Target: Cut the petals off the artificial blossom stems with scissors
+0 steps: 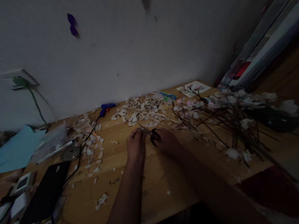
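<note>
My right hand [167,140] grips a pair of black-handled scissors [155,137] by the finger loops, above the middle of the wooden table [154,180]. The blades point left and slightly away from me, towards my left hand [135,143]. Its fingers are pinched together at the blades. Whatever lies between them is too small and dark to name. Beyond both hands spreads a heap of pale, thin scraps [141,109]. Loose whitish petal-like pieces [100,154] are scattered left of my left hand.
A blue glue gun [106,108] lies at the back, its black cord running forward left. Blue-green scissors [168,96] rest beyond the heap. Branches with white blossoms [230,99] cover the right side. Leftward are a black flat slab [46,191], a round lid [70,153] and light-blue paper [16,150].
</note>
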Available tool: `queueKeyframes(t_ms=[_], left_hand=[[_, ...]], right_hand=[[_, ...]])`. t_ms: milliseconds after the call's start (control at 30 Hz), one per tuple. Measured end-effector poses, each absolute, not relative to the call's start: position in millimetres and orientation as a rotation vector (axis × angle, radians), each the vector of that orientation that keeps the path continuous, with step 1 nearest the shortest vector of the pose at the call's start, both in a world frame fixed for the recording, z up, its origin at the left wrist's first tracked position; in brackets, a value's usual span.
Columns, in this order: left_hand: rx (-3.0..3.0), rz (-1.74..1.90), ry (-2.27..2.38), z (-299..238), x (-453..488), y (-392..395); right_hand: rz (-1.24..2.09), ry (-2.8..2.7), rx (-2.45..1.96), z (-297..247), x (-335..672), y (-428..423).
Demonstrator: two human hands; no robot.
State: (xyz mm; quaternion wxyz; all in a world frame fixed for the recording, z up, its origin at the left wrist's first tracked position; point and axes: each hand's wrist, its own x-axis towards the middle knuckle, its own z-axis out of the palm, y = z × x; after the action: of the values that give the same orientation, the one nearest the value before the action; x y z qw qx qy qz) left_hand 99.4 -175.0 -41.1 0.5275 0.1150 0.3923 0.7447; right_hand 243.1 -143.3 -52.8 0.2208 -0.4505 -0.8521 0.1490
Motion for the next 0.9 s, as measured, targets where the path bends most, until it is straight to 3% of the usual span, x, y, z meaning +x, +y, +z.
queueKeyframes(t_ms=[567, 900], left_hand=[[0.506, 1.768, 1.143, -49.5, 90.0, -172.5], [0.846, 1.645, 1.425, -21.5, 75.8, -179.9]], right_hand=[[0.492, -2.34, -1.277, -50.1, 245.5, -145.0], [0.523, -2.335, -1.306, -58.2, 247.4, -140.6]])
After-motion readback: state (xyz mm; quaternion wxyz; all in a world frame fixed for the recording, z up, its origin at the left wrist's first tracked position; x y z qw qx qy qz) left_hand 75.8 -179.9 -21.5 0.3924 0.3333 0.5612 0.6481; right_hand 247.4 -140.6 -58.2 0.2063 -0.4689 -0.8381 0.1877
